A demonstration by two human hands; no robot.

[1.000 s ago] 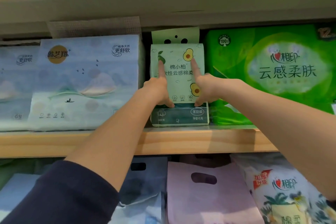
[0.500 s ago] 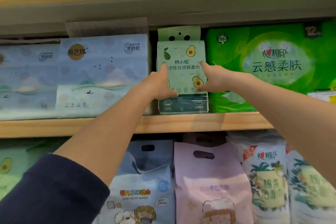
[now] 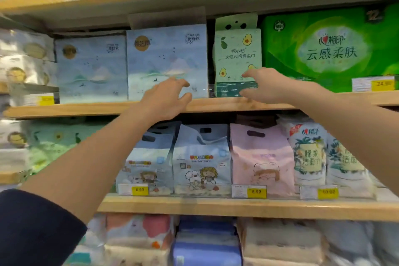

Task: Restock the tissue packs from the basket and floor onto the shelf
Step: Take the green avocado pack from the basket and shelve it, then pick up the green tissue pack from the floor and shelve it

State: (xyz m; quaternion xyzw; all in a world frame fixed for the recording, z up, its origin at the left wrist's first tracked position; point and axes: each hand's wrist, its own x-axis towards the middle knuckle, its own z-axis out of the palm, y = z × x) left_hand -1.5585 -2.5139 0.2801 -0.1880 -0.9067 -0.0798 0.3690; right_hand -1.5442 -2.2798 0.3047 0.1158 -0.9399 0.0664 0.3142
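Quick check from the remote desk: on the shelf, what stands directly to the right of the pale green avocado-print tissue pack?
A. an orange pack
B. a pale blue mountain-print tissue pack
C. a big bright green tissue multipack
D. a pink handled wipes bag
C: the big bright green tissue multipack stands right of the pale green avocado-print tissue pack on the same wooden shelf.

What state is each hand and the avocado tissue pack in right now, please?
Avocado tissue pack: upright on the shelf, between the blue pack and green pack.
Left hand: open, holding nothing.
Right hand: open, fingers spread in front of the pack.
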